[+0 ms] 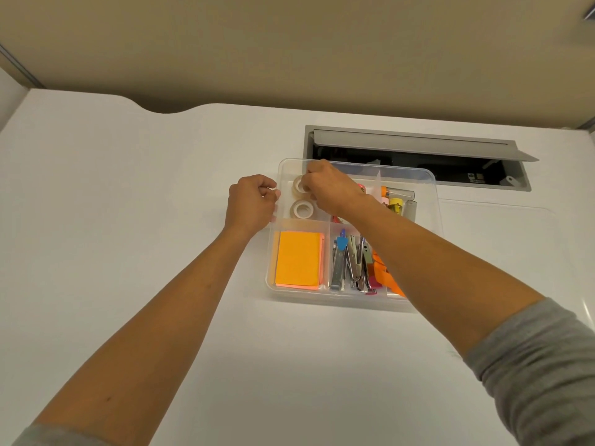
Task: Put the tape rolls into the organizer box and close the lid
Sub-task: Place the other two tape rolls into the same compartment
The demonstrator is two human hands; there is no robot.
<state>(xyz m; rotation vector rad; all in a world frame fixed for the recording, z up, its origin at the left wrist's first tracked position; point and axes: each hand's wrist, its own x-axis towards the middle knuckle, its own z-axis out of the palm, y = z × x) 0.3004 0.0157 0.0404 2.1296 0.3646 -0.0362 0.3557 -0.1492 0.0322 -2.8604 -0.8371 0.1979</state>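
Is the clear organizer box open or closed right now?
Open. No lid covers the organizer box: two tape rolls, orange sticky notes and the right hand reaching inside all show uncovered.

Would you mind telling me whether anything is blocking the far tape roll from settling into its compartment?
Nothing visible does. The far tape roll, under the right hand, already sits in the organizer box top-left compartment behind the near tape roll. The left hand is at the box's left wall.
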